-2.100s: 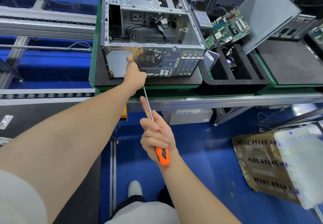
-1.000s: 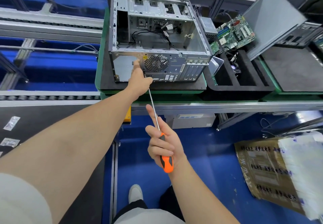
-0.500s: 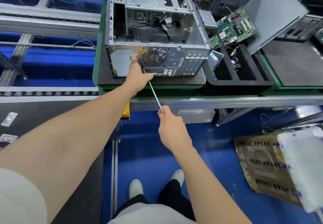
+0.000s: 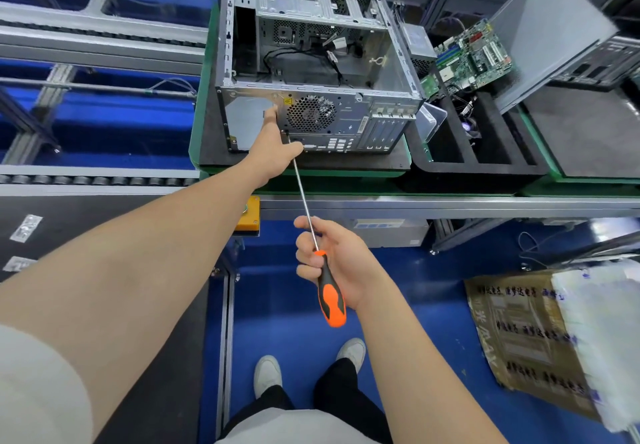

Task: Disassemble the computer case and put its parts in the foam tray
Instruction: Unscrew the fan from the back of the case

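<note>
Two hands, one screw. The left hand [image 4: 273, 152] braces the computer case [image 4: 388, 62], forefinger straight on the stamped-steel rear panel [image 4: 348, 125] beside the round fan grille [image 4: 311, 114], gripping nothing. The right hand [image 4: 332, 260] curls round the screwdriver [image 4: 330, 301] with its rubbery orange-black handle and long thin shaft. The case sits just left of the black foam tray [image 4: 467, 170]. Next, I reckon: steady turns, tip seated.

Bright, even light; wide-angle bend
Shadows faint. Rails [image 4: 104, 35] left of the left hand [image 4: 273, 159] curve; the wrapped bundle [image 4: 602, 339] right of the right hand [image 4: 332, 260] is blurred.
</note>
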The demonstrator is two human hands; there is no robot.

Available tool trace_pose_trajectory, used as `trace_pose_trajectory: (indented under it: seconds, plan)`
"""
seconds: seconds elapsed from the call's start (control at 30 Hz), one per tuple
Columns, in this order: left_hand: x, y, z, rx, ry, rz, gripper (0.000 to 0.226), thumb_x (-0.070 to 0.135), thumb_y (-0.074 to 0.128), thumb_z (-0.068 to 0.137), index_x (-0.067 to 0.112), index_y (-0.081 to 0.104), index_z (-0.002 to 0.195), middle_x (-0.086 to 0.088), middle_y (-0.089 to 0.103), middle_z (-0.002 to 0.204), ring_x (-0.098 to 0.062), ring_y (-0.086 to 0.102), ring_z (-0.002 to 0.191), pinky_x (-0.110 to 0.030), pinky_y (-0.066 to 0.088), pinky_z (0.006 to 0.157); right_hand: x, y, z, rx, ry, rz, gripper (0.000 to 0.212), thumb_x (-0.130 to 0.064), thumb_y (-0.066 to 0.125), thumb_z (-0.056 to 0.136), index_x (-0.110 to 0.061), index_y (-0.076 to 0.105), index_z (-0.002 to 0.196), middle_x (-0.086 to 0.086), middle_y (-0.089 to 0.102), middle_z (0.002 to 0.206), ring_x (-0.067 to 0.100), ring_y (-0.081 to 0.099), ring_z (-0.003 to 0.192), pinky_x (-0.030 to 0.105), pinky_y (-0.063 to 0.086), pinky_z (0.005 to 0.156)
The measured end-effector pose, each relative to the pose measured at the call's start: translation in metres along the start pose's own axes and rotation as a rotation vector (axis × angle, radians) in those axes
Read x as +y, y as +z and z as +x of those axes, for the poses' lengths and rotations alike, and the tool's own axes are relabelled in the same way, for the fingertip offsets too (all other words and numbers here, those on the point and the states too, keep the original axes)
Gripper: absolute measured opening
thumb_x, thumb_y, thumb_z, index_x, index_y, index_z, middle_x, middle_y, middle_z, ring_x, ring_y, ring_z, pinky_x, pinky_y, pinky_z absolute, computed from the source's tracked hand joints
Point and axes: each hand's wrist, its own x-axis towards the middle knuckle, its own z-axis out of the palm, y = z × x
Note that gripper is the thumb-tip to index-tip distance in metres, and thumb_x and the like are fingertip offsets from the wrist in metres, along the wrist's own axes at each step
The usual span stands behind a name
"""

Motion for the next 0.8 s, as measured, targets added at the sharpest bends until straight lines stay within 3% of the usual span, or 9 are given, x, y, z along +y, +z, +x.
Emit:
trace_pose_trajectory:
  seconds: [0.07,0.13,0.23,0.43,0.6,0.7,0.8]
  plan:
    - [-0.001,-0.001,0.001,0.0,-0.004,0.011,0.072,0.016,0.066,0.094,0.022,0.021,0.151,-0.003,0.052,0.135,-0.025,0.054,0.113,-0.035,0.043,0.091,0.005,0.0,0.001,-0.193,0.09,0.362,0.015,-0.018,0.058,0.104,-0.007,0.062,0.114,0.005,0.052,0.069,0.01,0.037,0.043,0.022,0.038,0.035]
    - [-0.001,0.0,0.002,0.002,-0.004,0.009,0.072,0.017,0.066,0.094,0.022,0.022,0.15,-0.004,0.052,0.135,-0.026,0.055,0.114,-0.037,0.045,0.092,0.01,0.003,0.002,-0.312,0.1,0.617,0.018,-0.016,0.049,0.11,-0.002,0.059,0.115,0.01,0.052,0.067,0.012,0.036,0.037,0.022,0.036,0.031]
    - [-0.003,0.0,0.003,0.003,-0.001,0.002,0.072,0.017,0.067,0.093,0.023,0.022,0.149,-0.004,0.051,0.134,-0.025,0.055,0.113,-0.035,0.045,0.09,0.014,0.007,0.006,-0.232,0.004,0.567,0.024,-0.018,0.04,0.114,-0.002,0.058,0.116,0.007,0.051,0.062,0.014,0.042,0.031,0.023,0.036,0.028]
    - [-0.004,0.004,0.004,0.009,0.004,-0.018,0.076,0.014,0.067,0.093,0.02,0.019,0.152,-0.006,0.047,0.143,-0.025,0.052,0.12,-0.033,0.043,0.092,-0.001,0.002,0.002,0.081,-0.143,-0.209,0.029,-0.023,0.043,0.114,-0.003,0.06,0.125,0.006,0.053,0.061,0.012,0.034,0.035,0.024,0.033,0.033]
    - [-0.003,0.007,0.004,0.025,0.0,-0.004,0.078,0.013,0.066,0.093,0.02,0.017,0.153,-0.008,0.046,0.145,-0.026,0.052,0.12,-0.037,0.047,0.095,-0.011,0.015,0.005,0.533,-0.233,-1.17,0.021,-0.02,0.038,0.107,-0.016,0.057,0.1,0.014,0.067,0.072,0.025,0.052,0.047,0.033,0.049,0.043]
    - [-0.004,0.008,0.003,0.036,0.004,-0.01,0.078,0.013,0.067,0.093,0.02,0.017,0.152,-0.009,0.048,0.141,-0.026,0.054,0.116,-0.038,0.049,0.093,-0.004,0.012,0.013,0.815,-0.285,-1.655,0.019,-0.016,0.046,0.106,-0.021,0.041,0.089,0.004,0.052,0.075,0.022,0.047,0.056,0.032,0.031,0.047]
    - [-0.004,0.009,0.003,0.047,0.007,-0.012,0.076,0.013,0.067,0.093,0.019,0.019,0.151,-0.008,0.051,0.135,-0.024,0.055,0.111,-0.032,0.048,0.085,0.005,0.002,0.018,0.959,-0.329,-1.727,0.021,-0.016,0.049,0.105,-0.024,0.038,0.09,-0.001,0.044,0.067,0.018,0.04,0.053,0.032,0.02,0.048]
